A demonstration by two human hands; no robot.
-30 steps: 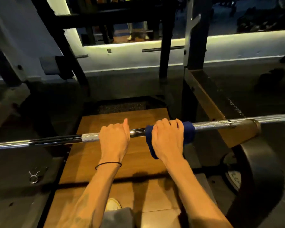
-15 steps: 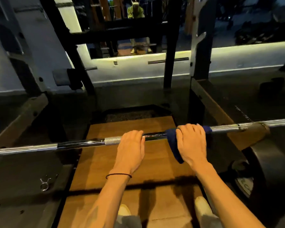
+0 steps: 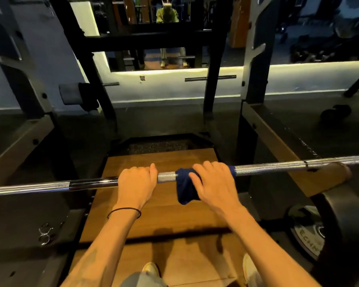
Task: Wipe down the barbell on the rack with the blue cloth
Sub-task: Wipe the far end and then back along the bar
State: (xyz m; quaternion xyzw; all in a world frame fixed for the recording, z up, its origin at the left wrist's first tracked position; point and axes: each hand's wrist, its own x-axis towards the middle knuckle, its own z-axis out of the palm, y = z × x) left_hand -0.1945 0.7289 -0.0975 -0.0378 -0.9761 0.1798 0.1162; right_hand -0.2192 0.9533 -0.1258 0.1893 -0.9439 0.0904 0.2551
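Wooden platform flooring (image 3: 162, 216) fills the lower centre of the frame, inside a black rack (image 3: 249, 129). Across the middle runs the barbell (image 3: 278, 168), chrome, with knurled stretches and a dark band at left. Both hands curl over it: the left hand (image 3: 136, 185) grips bare bar, the right hand (image 3: 215, 183) holds the blue cloth (image 3: 184, 189) wrapped around the bar, one end hanging below.
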